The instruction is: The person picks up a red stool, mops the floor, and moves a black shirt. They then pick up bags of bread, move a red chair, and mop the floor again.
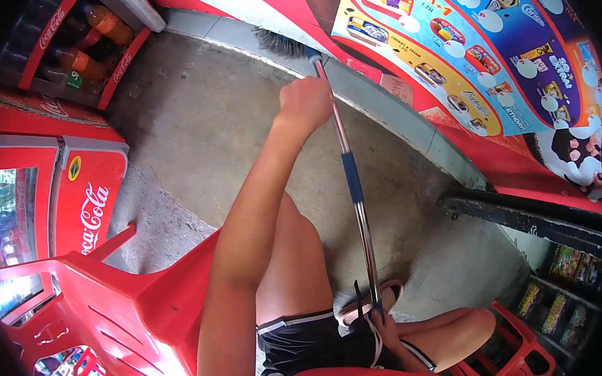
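Note:
A long-handled brush runs down the middle of the view, its grey bristle head on the tiled ledge at the top. Its metal handle has a blue grip sleeve partway along. My left hand is closed around the handle a little below the brush head, arm stretched forward. Close to my lap, my right hand is wrapped around the handle's other end, its fingers partly hidden. Black shorts and bent knees show below, and a sandal is behind the handle.
Red plastic chairs stand at left and lower right. Red Coca-Cola coolers line the left side. A red panel with an ice-cream poster rises at the upper right, above the tiled ledge. Shelves with packets stand at right.

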`<state>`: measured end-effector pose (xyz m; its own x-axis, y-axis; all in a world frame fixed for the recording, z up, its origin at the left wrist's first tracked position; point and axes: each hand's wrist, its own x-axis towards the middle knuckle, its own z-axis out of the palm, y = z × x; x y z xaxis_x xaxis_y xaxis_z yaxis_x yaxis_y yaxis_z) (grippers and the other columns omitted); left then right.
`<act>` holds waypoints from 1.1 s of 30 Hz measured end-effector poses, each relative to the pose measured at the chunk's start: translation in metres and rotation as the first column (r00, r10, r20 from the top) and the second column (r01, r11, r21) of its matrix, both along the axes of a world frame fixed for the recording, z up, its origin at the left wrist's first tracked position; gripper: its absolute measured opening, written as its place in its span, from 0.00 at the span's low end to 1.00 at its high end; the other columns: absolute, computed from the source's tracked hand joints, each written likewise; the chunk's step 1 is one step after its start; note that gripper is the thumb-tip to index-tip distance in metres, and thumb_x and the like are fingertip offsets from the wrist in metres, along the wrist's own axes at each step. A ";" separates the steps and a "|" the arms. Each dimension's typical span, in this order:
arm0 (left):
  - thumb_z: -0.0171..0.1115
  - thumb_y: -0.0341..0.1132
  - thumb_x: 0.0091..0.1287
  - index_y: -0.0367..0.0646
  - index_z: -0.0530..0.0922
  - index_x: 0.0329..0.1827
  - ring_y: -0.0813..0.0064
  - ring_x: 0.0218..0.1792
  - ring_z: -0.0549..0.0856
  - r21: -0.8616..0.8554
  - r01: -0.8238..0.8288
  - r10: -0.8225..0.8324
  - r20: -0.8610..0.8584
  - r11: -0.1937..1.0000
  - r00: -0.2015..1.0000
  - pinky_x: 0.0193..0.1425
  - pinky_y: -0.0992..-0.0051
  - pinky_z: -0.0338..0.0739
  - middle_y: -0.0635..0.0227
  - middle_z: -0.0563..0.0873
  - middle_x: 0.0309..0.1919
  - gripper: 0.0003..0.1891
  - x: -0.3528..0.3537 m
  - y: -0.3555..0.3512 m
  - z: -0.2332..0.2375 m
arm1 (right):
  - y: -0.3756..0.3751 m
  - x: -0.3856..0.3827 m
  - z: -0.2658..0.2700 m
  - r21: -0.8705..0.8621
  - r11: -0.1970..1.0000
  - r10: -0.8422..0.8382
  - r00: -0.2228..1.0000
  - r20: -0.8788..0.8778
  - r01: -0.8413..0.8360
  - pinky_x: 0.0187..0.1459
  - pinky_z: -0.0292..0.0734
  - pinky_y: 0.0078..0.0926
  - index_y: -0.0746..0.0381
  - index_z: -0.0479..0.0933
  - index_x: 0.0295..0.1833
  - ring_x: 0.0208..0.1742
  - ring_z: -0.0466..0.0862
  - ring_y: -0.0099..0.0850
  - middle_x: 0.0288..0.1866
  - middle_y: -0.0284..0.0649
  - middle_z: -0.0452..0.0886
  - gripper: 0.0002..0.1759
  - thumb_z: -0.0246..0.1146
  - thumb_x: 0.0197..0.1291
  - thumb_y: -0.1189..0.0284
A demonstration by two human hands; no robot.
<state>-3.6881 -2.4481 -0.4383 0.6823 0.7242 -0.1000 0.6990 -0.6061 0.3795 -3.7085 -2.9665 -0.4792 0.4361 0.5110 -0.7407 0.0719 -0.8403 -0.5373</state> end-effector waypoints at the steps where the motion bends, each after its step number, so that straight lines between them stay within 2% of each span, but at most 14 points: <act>1: 0.57 0.38 0.55 0.42 0.80 0.30 0.56 0.36 0.82 0.001 0.006 -0.006 -0.005 1.000 1.000 0.37 0.61 0.76 0.55 0.82 0.30 0.09 0.000 -0.002 0.001 | 0.024 0.002 -0.009 -0.040 0.999 -0.012 0.999 -0.030 0.010 0.37 0.69 0.31 0.67 0.71 0.40 0.32 0.75 0.32 0.28 0.42 0.75 0.21 0.49 0.62 0.57; 3: 0.57 0.39 0.55 0.41 0.80 0.29 0.57 0.35 0.82 0.006 0.032 -0.032 0.051 0.999 0.998 0.38 0.61 0.76 0.55 0.82 0.29 0.10 0.002 -0.007 0.004 | 0.104 0.022 -0.048 -0.048 0.999 -0.022 1.000 0.019 0.023 0.28 0.65 0.33 0.67 0.70 0.30 0.24 0.68 0.27 0.20 0.36 0.68 0.24 0.49 0.62 0.54; 4: 0.57 0.39 0.55 0.41 0.80 0.29 0.57 0.35 0.82 0.004 0.044 -0.044 0.047 0.999 0.998 0.38 0.61 0.76 0.55 0.82 0.29 0.10 0.001 -0.009 0.007 | 0.135 0.035 -0.095 -0.074 0.989 -0.141 0.973 -0.181 0.129 0.30 0.66 0.33 0.69 0.69 0.30 0.25 0.68 0.28 0.19 0.39 0.66 0.27 0.47 0.62 0.51; 6: 0.57 0.38 0.56 0.41 0.79 0.29 0.57 0.34 0.82 0.003 0.024 -0.024 0.067 1.000 0.997 0.37 0.61 0.76 0.55 0.82 0.27 0.10 -0.007 -0.012 0.015 | 0.240 0.057 -0.134 0.229 0.973 -0.017 1.000 -0.024 0.022 0.35 0.67 0.35 0.69 0.69 0.36 0.27 0.72 0.33 0.20 0.44 0.67 0.28 0.47 0.61 0.50; 7: 0.57 0.38 0.56 0.41 0.79 0.29 0.57 0.34 0.82 0.002 0.030 -0.030 0.064 1.000 0.998 0.37 0.61 0.76 0.55 0.82 0.27 0.10 -0.012 -0.015 0.019 | 0.289 0.064 -0.172 0.404 0.915 -0.065 0.993 0.095 0.021 0.14 0.59 0.25 0.63 0.68 0.30 0.11 0.64 0.22 0.14 0.31 0.63 0.24 0.46 0.63 0.52; 10: 0.54 0.39 0.57 0.48 0.80 0.38 0.53 0.35 0.80 0.012 0.004 -0.005 0.022 1.000 1.000 0.39 0.60 0.74 0.56 0.81 0.30 0.11 -0.019 -0.023 0.038 | 0.429 0.088 -0.147 0.478 0.864 -0.132 0.987 -0.089 0.159 0.28 0.72 0.33 0.59 0.66 0.50 0.25 0.79 0.34 0.26 0.43 0.76 0.21 0.50 0.60 0.54; 11: 0.54 0.39 0.57 0.48 0.80 0.38 0.53 0.34 0.80 0.042 0.009 -0.010 0.032 0.999 0.999 0.39 0.60 0.73 0.56 0.81 0.30 0.11 -0.019 -0.029 0.046 | 0.472 0.101 -0.186 0.591 0.806 -0.115 0.990 0.085 0.043 0.35 0.73 0.38 0.57 0.65 0.52 0.32 0.79 0.41 0.33 0.47 0.78 0.19 0.51 0.60 0.58; 12: 0.54 0.39 0.57 0.48 0.80 0.38 0.53 0.34 0.79 0.070 0.015 -0.018 0.042 0.997 0.999 0.39 0.59 0.73 0.56 0.82 0.30 0.11 -0.018 -0.033 0.048 | 0.508 0.111 -0.223 0.801 0.587 -0.122 0.991 -0.054 0.116 0.42 0.70 0.41 0.56 0.61 0.59 0.41 0.77 0.47 0.41 0.50 0.77 0.22 0.51 0.60 0.62; 14: 0.54 0.39 0.57 0.48 0.80 0.38 0.52 0.34 0.79 0.050 0.044 -0.048 0.069 0.998 0.996 0.39 0.59 0.73 0.56 0.81 0.30 0.11 -0.014 -0.041 0.042 | 0.556 0.131 -0.264 0.842 0.534 0.006 0.995 -0.098 0.079 0.47 0.69 0.40 0.53 0.59 0.63 0.45 0.76 0.49 0.45 0.52 0.76 0.25 0.49 0.60 0.63; 21: 0.54 0.37 0.57 0.46 0.80 0.36 0.55 0.34 0.80 0.093 0.118 -0.121 0.027 0.989 0.992 0.38 0.60 0.74 0.56 0.81 0.29 0.09 0.027 -0.047 0.028 | 0.359 0.151 -0.129 0.612 0.790 -0.124 0.967 0.224 -0.040 0.53 0.65 0.27 0.54 0.59 0.65 0.55 0.73 0.40 0.56 0.51 0.70 0.24 0.48 0.63 0.62; 24: 0.54 0.34 0.57 0.48 0.77 0.44 0.58 0.33 0.81 0.138 0.153 -0.194 0.367 0.979 0.910 0.37 0.60 0.74 0.58 0.82 0.33 0.12 0.081 -0.057 0.016 | 0.213 0.104 -0.112 0.611 0.791 -0.219 0.949 0.229 0.035 0.51 0.66 0.25 0.61 0.60 0.64 0.50 0.74 0.31 0.50 0.50 0.74 0.26 0.50 0.62 0.63; 25: 0.54 0.33 0.57 0.48 0.75 0.47 0.59 0.33 0.81 0.139 0.133 -0.187 0.531 0.981 0.827 0.36 0.60 0.74 0.59 0.82 0.33 0.14 0.104 -0.068 0.017 | 0.160 0.086 -0.088 0.209 0.951 -0.235 0.972 0.010 0.228 0.45 0.69 0.30 0.63 0.63 0.61 0.43 0.77 0.33 0.41 0.50 0.77 0.24 0.51 0.61 0.63; 28: 0.55 0.33 0.57 0.50 0.63 0.61 0.60 0.30 0.81 0.175 0.133 -0.220 0.768 0.976 0.601 0.28 0.62 0.75 0.58 0.80 0.39 0.27 0.154 -0.114 0.045 | 0.040 0.007 -0.053 0.218 0.975 -0.077 0.849 0.523 -0.045 0.33 0.71 0.36 0.66 0.67 0.50 0.31 0.78 0.47 0.28 0.51 0.76 0.17 0.49 0.61 0.67; 33: 0.54 0.32 0.57 0.47 0.45 0.69 0.57 0.26 0.80 0.090 0.331 -0.264 0.805 0.939 0.531 0.21 0.62 0.73 0.52 0.77 0.44 0.38 0.195 -0.167 0.052 | 0.020 -0.019 -0.079 0.112 0.985 -0.156 0.956 0.248 0.132 0.32 0.72 0.40 0.66 0.65 0.51 0.33 0.78 0.53 0.30 0.57 0.75 0.17 0.50 0.59 0.69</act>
